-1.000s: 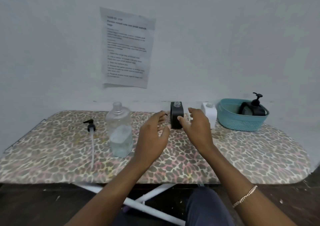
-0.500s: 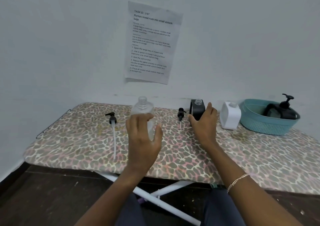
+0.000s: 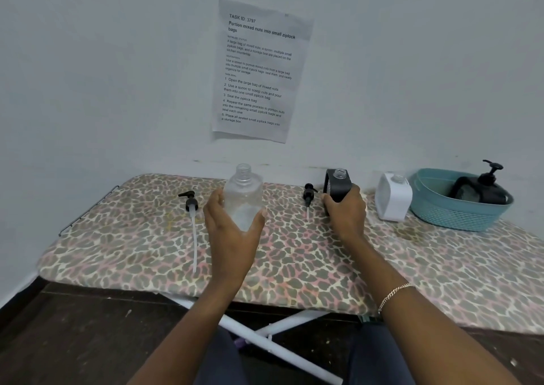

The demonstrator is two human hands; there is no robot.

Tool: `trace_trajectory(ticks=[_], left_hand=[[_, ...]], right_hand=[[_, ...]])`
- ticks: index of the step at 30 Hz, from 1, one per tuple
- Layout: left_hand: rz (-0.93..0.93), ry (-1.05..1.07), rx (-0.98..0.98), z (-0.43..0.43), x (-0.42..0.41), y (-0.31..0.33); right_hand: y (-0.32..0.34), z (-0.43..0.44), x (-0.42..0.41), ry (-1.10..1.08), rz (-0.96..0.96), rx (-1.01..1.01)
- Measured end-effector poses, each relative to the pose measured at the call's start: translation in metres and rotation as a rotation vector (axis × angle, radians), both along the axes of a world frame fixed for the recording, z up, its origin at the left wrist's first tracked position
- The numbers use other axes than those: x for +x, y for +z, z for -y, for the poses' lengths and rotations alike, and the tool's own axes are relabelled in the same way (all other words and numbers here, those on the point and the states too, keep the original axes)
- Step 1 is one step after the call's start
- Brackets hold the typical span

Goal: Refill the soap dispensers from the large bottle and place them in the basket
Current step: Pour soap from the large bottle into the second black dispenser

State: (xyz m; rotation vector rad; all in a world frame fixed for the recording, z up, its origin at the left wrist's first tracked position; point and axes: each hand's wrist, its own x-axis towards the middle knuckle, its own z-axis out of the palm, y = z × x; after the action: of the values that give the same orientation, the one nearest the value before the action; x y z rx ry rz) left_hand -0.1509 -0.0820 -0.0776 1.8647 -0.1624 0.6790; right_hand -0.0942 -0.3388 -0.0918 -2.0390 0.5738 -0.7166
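Note:
The large clear bottle [image 3: 243,191], uncapped and part full, stands on the leopard-print board [image 3: 294,261]. My left hand [image 3: 232,231] reaches around its lower part, thumb and fingers spread on either side. My right hand [image 3: 346,215] grips the open black dispenser [image 3: 338,185]. A small black pump [image 3: 308,194] lies just left of it. The long pump with a white tube [image 3: 191,213] lies left of the large bottle. An open white dispenser [image 3: 393,196] stands beside the teal basket [image 3: 459,213], which holds a black dispenser [image 3: 482,188] with its pump on.
A printed sheet [image 3: 259,69] is taped to the wall behind the board. The board's white legs [image 3: 265,337] cross under it above a dark floor. The board's front edge runs close to my knees.
My left hand moved left from the black dispenser to the large bottle and now flanks it. My right hand closed around the black dispenser. The camera turned left.

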Motion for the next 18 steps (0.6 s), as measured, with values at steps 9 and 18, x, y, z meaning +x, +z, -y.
trace_trajectory(ticks=[9, 18], left_hand=[[-0.028, 0.001, 0.039, 0.003, 0.005, 0.0], [0.048, -0.039, 0.175, 0.018, -0.002, 0.004]], right_hand=[[0.008, 0.013, -0.032, 0.089, 0.095, 0.049], [0.015, 0.013, -0.094, 0.212, 0.158, 0.057]])
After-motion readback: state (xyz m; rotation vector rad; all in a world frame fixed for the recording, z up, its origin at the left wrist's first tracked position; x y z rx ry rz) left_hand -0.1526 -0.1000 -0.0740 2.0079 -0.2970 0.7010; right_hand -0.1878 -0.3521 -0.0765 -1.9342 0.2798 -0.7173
